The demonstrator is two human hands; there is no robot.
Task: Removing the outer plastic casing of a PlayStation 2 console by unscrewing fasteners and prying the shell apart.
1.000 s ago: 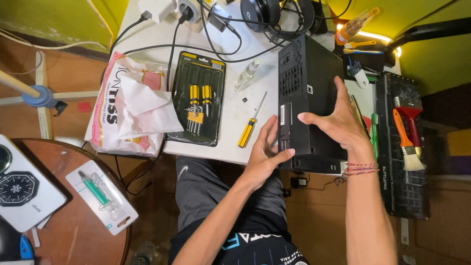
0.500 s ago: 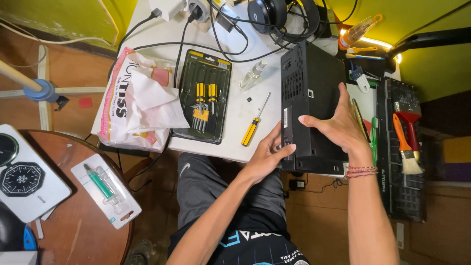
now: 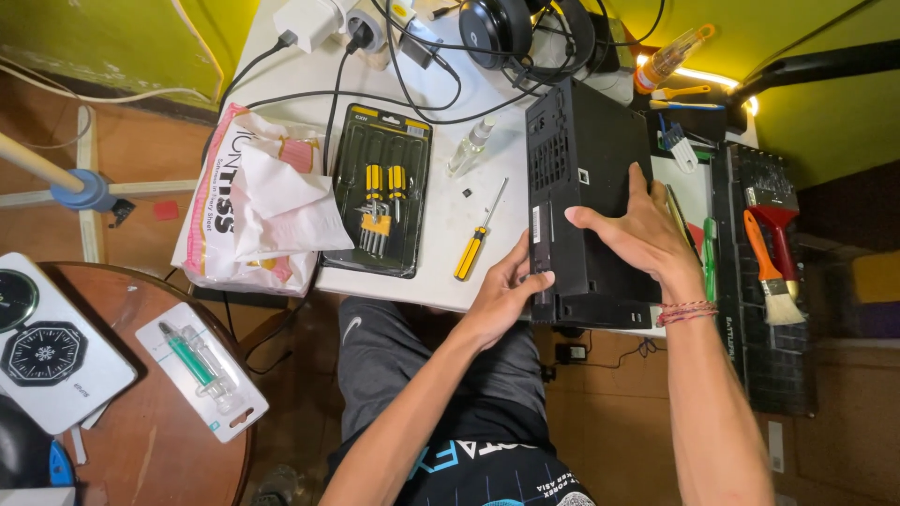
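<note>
both hands (image 3: pixel 562 262) grip black box (image 3: pixel 586 178) on white table (image 3: pixel 450 206).

A home repair workbench: beside the white table (image 3: pixel 450 253), a screwdriver set (image 3: pixel 380 192), paintbrush (image 3: pixel 771 258) and tangled cables (image 3: pixel 412 66).

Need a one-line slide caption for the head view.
Both hands grip a black box on a white table: left hand at its near edge, right hand on top.
</note>
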